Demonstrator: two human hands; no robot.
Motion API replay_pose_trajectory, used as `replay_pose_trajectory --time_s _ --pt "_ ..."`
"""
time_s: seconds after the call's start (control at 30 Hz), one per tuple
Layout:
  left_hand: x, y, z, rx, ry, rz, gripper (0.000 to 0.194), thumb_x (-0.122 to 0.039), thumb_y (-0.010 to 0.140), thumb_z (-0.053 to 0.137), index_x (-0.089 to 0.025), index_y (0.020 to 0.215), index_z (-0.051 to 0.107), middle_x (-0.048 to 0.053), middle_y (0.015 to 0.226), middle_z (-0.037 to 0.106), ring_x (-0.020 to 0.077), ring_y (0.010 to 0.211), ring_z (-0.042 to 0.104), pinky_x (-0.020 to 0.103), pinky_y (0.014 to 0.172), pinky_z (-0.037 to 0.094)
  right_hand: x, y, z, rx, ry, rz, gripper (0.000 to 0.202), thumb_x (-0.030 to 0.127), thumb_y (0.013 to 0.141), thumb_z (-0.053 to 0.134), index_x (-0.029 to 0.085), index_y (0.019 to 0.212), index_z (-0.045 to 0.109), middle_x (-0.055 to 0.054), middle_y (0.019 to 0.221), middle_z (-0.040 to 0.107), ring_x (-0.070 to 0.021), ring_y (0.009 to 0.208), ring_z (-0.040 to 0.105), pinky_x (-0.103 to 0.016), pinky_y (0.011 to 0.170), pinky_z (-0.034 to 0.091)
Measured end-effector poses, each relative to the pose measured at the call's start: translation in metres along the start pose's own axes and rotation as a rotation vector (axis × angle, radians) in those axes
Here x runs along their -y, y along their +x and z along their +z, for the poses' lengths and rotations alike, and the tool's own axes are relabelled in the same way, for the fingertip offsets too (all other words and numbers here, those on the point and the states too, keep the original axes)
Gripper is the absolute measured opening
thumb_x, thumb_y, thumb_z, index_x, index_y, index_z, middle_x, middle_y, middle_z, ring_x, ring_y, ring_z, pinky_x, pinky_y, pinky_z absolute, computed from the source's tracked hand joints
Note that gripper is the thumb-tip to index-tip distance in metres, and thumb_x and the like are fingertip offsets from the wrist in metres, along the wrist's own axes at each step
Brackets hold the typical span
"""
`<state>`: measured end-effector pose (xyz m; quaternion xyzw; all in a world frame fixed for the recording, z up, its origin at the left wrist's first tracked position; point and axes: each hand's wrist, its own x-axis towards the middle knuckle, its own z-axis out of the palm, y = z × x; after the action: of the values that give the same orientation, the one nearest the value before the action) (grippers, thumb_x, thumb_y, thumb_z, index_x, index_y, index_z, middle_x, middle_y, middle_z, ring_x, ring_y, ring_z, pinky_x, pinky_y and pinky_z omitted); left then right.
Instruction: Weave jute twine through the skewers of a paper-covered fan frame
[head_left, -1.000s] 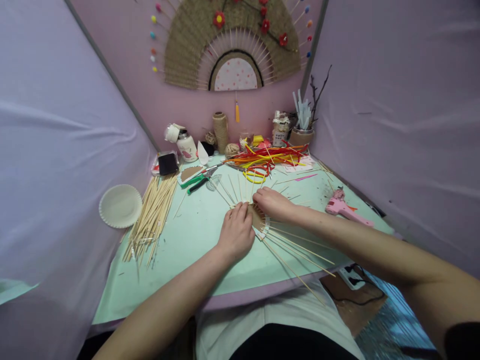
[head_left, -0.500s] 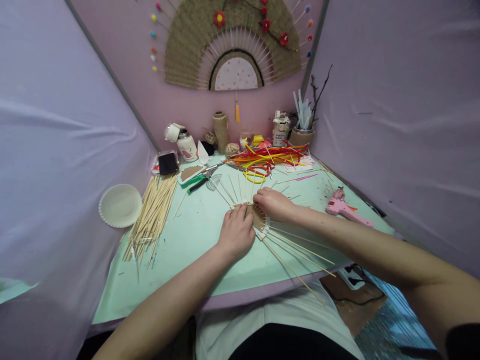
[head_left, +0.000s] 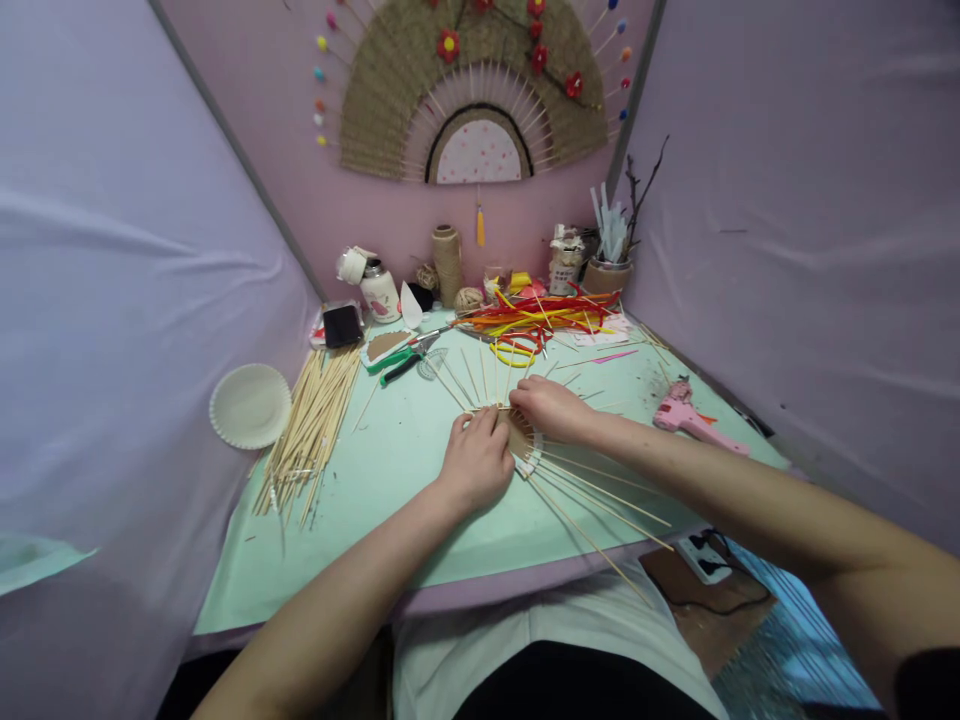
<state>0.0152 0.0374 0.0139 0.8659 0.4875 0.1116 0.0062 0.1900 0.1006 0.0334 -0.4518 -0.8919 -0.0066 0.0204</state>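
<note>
"Across the near and middle part of the scene, what takes up the most room?"

"A pale green bench [head_left: 405,480]. Above its far side hangs a wide brown wall fan [head_left: 375,110] with red flowers and a polka-dot half circle."

"And what comes after those?"

"A cardboard piece [head_left: 519,438] in the middle of the bench, white along its right edge. Thin sticks [head_left: 600,500] spread out from it, some toward the far side, others toward the near right."

"What lies around it?"

"At the left, a loose bundle of bamboo sticks [head_left: 315,425]; farther back, a heap of red, orange and yellow strips [head_left: 540,315]. A white paper plate [head_left: 250,408] sits just left of the bundle."

"How are the hands?"

"The left hand [head_left: 480,460] rests palm down over the left part of the cardboard, fingers slightly spread. The right hand [head_left: 551,405] has its fingertips drawn together at the far edge; I cannot tell whether they pinch a stick."

"Anything smaller?"

"A pink glue gun [head_left: 686,412] at the right, a cone of twine [head_left: 447,265] at the far side, green-handled pliers [head_left: 397,360] left of the middle, and beside them a clear protractor [head_left: 432,364]."
</note>
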Motion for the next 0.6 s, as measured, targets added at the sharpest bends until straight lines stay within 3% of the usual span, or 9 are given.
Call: replay_pose_trajectory --time_s 0.3,0.6 --pt "0.0002 0.0008 0.0 -0.036 -0.04 0.002 0.041 -0.021 0.085 0.043 -0.016 0.124 0.053 0.014 0.138 0.055 0.024 0.129 0.047 0.046 0.108 0.031 0.001 -0.0008 -0.0012 0.002 -0.01 -0.002 0.015 0.016 0.091 0.051 0.015 0.091 0.066 -0.009 0.091 0.064 -0.0206 0.086 0.053 -0.028 0.071 0.033" --pt "-0.0001 0.0007 -0.0031 -0.049 -0.06 -0.003 0.033 -0.024 0.084 0.045 -0.017 0.114 0.056 0.013 0.132 0.059 0.0235 0.126 0.05 0.044 0.107 0.031 -0.0009 -0.0035 -0.0016 -0.037 0.008 0.013 0.017 0.015 0.091 0.05 0.015 0.093 0.067 -0.01 0.093 0.065 -0.0207 0.089 0.054 -0.028 0.075 0.035"
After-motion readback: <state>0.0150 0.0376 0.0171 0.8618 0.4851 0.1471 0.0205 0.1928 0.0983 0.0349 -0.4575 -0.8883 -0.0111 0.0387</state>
